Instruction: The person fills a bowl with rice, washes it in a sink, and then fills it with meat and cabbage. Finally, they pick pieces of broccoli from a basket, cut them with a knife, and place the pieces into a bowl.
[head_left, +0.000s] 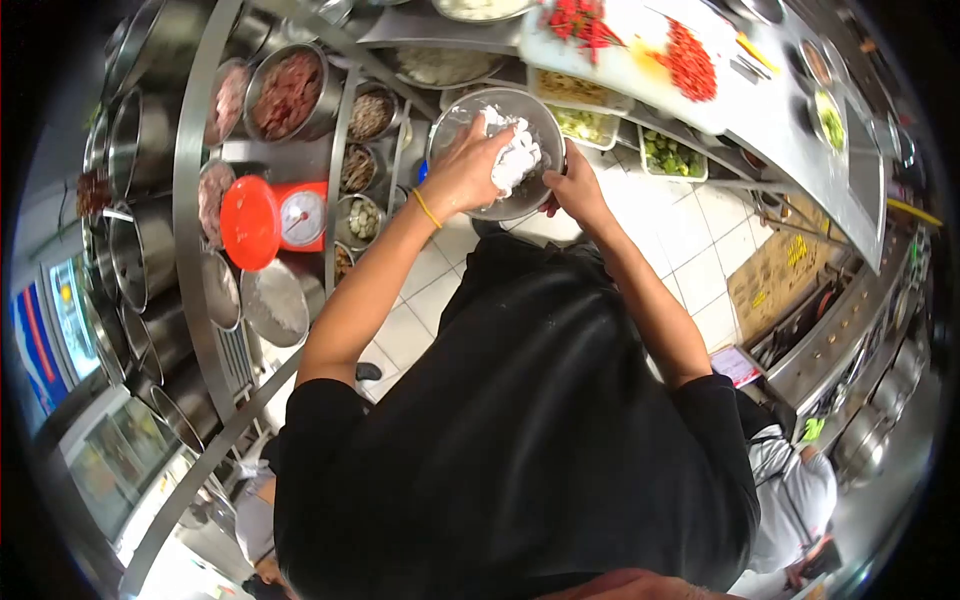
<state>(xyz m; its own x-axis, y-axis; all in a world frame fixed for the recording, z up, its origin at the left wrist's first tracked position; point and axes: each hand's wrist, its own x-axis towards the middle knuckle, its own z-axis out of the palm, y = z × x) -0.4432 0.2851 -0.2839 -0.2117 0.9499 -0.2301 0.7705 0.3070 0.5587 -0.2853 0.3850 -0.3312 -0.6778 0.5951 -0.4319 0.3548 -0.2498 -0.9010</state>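
Note:
A round metal bowl (497,208) is held up in front of my body, with white powder or paste (518,158) inside. My left hand (463,168), with a yellow band at the wrist, reaches in over the bowl's left side. Its fingers are spread and touch the white stuff, some of which coats the fingertips. On the right side of the bowl, my right hand (575,188) grips the rim, thumb on top and fingers curled beneath.
A red scale (300,218) and bowls of raw meat (287,92) stand on the left shelves. Chopped red chillies (688,62) lie on a white cutting board (640,72) at the top. Trays of vegetables (672,155) sit below it. Other people (795,490) are at lower right and lower left.

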